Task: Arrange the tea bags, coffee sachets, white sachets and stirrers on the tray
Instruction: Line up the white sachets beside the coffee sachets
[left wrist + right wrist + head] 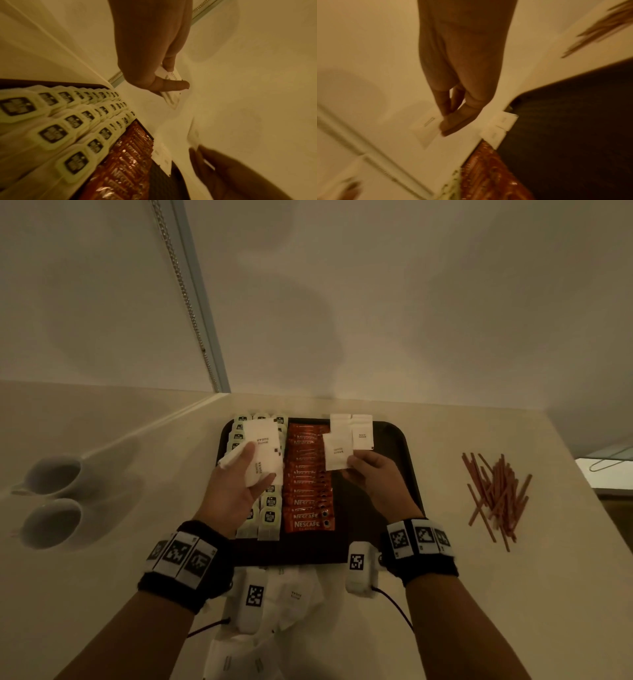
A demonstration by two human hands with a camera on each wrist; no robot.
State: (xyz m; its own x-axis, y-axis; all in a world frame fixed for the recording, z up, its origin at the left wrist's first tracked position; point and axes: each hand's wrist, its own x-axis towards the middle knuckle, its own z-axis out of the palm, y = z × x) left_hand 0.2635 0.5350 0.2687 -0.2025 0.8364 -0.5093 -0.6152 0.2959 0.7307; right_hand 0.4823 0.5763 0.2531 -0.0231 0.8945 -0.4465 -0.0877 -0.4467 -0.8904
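A dark tray (380,508) holds columns of tea bags (270,517) on its left and a row of red coffee sachets (310,508) down the middle. Two white sachets (362,433) lie at its far edge, right of the coffee. My left hand (248,470) grips a stack of white sachets (265,450) above the tea bags; the left wrist view shows the stack (169,94) between thumb and fingers. My right hand (356,462) pinches one white sachet (337,451) just above the tray, next to the laid ones (501,124). Brown stirrers (496,494) lie heaped on the counter, right of the tray.
Two white cups (58,474) stand on the counter to the left. More loose white sachets (294,594) lie in a pile in front of the tray's near edge. A wall rises right behind the tray. The counter's right edge runs just past the stirrers.
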